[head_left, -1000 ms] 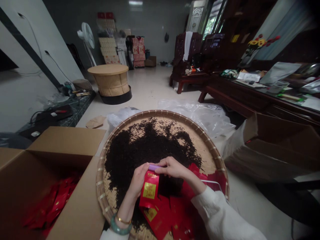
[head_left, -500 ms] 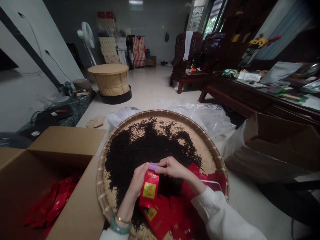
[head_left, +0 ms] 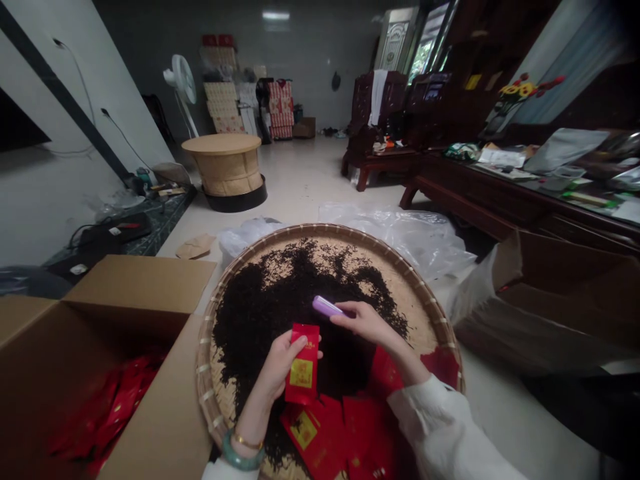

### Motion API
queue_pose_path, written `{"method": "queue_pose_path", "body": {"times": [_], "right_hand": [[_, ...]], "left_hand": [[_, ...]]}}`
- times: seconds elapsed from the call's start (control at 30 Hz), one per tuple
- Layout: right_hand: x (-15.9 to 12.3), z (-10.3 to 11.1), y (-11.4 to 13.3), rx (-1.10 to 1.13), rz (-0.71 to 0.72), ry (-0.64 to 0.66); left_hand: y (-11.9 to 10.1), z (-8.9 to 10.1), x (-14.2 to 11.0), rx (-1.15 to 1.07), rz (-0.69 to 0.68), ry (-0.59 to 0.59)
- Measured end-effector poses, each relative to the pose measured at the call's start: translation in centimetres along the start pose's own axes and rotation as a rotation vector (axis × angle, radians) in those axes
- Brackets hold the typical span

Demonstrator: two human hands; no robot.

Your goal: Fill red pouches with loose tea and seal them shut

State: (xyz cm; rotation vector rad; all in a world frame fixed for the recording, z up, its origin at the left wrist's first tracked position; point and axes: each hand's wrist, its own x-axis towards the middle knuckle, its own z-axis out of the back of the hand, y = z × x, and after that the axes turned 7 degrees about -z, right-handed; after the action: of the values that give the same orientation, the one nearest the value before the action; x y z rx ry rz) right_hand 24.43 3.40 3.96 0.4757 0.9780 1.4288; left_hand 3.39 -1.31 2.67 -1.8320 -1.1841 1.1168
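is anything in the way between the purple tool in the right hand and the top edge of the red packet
Nothing visible: only a gap separates the purple tool in the right hand from the top edge of the red packet. The left hand grips it lower down, leaving that edge uncovered.

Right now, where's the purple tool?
In the head view, the purple tool is in the right hand, over the dark heap, up and right of the red packet.

Packets (head_left: 327, 443) lie in tray (head_left: 403, 280), carton (head_left: 143, 283) left.
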Motion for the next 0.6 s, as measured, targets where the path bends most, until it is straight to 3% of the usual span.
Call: {"method": "queue_pose_path", "body": {"times": [0.13,0.23,0.33,0.43,0.6], "right_hand": [[0.3,-0.6,-1.6,-0.277,0.008,-0.159],[-0.3,-2.4,-0.8,-0.199,0.172,-0.263],[-0.9,-4.6,0.8,-0.043,0.298,-0.213],[-1.0,-6.0,1.8,0.066,0.296,-0.208],[-1.0,-5.9,1.8,0.222,0.262,-0.114]], "left_hand": [[-0.1,-0.4,0.1,-0.028,-0.031,-0.097],[0.4,-0.7,0.4,-0.005,-0.059,-0.105],[1.2,-0.8,0.7,0.066,-0.135,-0.096],[1.7,-0.6,0.9,0.206,-0.239,-0.134],[1.1,-0.6,0.4,0.329,-0.326,-0.163]]}}
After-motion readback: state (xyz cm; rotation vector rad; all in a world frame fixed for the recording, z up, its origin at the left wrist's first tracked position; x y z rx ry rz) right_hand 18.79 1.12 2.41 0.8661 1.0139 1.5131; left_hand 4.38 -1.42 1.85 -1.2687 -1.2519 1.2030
